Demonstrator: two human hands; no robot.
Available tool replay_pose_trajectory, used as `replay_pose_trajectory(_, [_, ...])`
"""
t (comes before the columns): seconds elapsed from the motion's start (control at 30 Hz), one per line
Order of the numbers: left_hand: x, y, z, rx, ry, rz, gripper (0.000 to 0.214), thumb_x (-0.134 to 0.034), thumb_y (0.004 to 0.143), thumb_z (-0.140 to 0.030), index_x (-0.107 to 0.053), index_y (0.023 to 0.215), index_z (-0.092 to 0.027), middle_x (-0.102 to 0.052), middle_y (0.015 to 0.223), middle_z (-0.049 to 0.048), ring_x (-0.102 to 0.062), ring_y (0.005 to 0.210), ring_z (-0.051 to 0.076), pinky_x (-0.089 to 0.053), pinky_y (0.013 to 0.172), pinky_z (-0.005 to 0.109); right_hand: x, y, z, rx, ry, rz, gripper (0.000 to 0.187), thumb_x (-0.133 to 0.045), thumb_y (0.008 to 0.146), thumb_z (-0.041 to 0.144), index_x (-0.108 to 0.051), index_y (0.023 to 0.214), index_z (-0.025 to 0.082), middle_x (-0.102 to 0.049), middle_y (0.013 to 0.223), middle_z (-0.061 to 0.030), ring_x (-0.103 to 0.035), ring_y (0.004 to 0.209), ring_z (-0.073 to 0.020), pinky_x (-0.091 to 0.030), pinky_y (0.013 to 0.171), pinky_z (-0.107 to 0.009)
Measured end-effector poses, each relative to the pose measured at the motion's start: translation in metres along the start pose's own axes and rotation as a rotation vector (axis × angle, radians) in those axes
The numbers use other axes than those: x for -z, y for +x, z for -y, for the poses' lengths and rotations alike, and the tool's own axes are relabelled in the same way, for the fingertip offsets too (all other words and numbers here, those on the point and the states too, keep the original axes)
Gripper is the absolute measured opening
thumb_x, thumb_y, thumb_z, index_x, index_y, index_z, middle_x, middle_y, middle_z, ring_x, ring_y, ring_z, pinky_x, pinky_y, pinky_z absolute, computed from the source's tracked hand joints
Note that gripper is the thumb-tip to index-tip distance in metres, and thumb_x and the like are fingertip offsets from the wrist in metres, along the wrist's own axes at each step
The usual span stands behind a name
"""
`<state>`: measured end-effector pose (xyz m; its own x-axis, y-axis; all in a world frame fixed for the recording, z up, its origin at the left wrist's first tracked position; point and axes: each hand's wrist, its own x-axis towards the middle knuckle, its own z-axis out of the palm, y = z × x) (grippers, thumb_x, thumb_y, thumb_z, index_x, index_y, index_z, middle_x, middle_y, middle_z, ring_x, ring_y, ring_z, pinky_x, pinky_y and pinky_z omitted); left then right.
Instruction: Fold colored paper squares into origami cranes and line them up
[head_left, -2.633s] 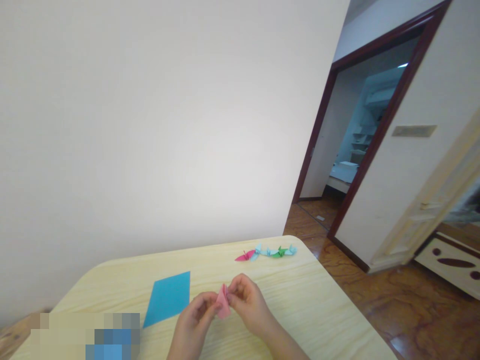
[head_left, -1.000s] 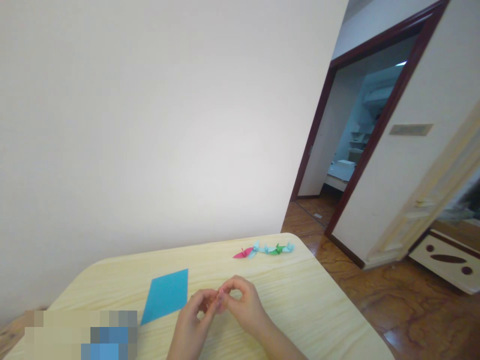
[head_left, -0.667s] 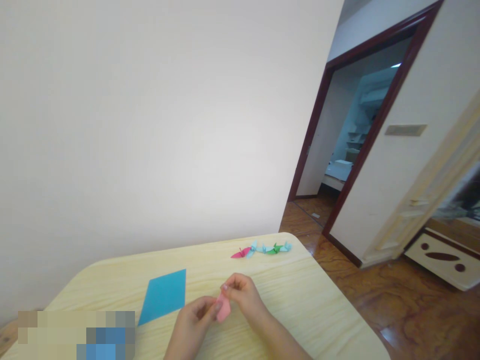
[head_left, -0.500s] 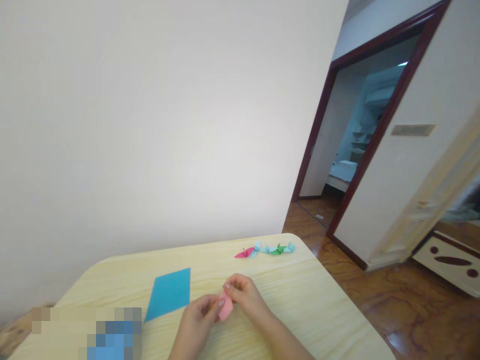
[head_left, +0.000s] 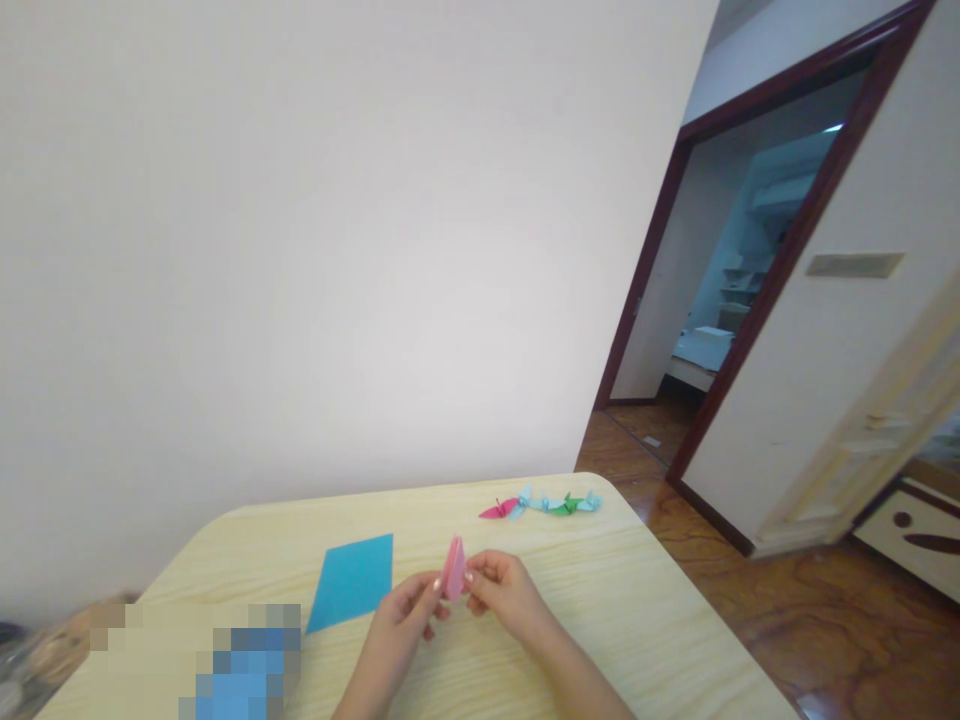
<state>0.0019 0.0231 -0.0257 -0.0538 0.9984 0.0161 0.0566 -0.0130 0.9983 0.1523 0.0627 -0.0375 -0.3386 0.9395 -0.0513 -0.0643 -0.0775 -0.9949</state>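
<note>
Saw left hand point(head_left: 405, 622) and right hand point(head_left: 504, 592) both pinching small folded pink paper piece point(head_left: 454, 568), upright just above pale wooden worktop point(head_left: 637, 620); flat blue paper sheet point(head_left: 352, 582) at its 9 o'clock. Judged: keep edges aligned, crease firmly.

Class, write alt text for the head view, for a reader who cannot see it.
The left hand and right hand pinch a folded pink paper over a table. A blue sheet lies left of them; paper cranes line the far edge.
</note>
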Motion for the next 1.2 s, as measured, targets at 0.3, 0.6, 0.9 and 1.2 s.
replay_pose_trajectory(0.3, [0.0,-0.005,0.001,-0.075,0.055,-0.042,0.037,-0.06,0.066,-0.053,-0.068,0.076,-0.018,-0.069,0.067,0.003,-0.061,0.063,0.018,-0.046,0.053,0.024,-0.005,-0.002,-0.001,0.136,-0.088,-0.113,0.03,-0.07,0.063,0.04,-0.053,0.071,0.018,-0.054,0.061,0.0024,-0.052,0.057,-0.0126,-0.04,0.047,-0.021])
replay_pose_trajectory(0.6, [-0.001,-0.01,0.001,-0.408,0.308,-0.135,0.014,-0.059,0.073,-0.035,-0.063,0.069,-0.023,-0.066,0.097,0.0081,-0.061,0.091,0.024,-0.051,0.063,0.031,-0.008,-0.01,0.01,0.265,-0.133,-0.124,0.016,-0.069,0.066,0.021,-0.055,0.074,0.018,-0.06,0.071,-0.0008,-0.057,0.069,-0.0162,-0.044,0.055,-0.023])
replay_pose_trajectory(0.9, [0.001,-0.013,-0.001,-0.54,0.45,-0.145,0.01,-0.056,0.077,-0.03,-0.064,0.076,-0.025,-0.066,0.104,0.0081,-0.061,0.096,0.024,-0.051,0.074,0.038,-0.009,-0.022,0.021,0.313,-0.177,0.008,0.013,-0.06,0.075,0.026,-0.064,0.083,0.017,-0.066,0.081,-0.0051,-0.061,0.076,-0.018,-0.046,0.061,-0.025])
replay_pose_trajectory(1.2, [0.004,-0.017,-0.008,-0.621,0.411,-0.232,0.01,-0.058,0.074,-0.027,-0.068,0.071,-0.027,-0.069,0.097,0.0065,-0.064,0.091,0.024,-0.052,0.078,0.038,-0.007,-0.029,0.032,0.417,-0.172,0.054,0.014,-0.064,0.073,0.021,-0.057,0.086,0.02,-0.065,0.1,-0.0086,-0.06,0.092,-0.0213,-0.048,0.072,-0.03])
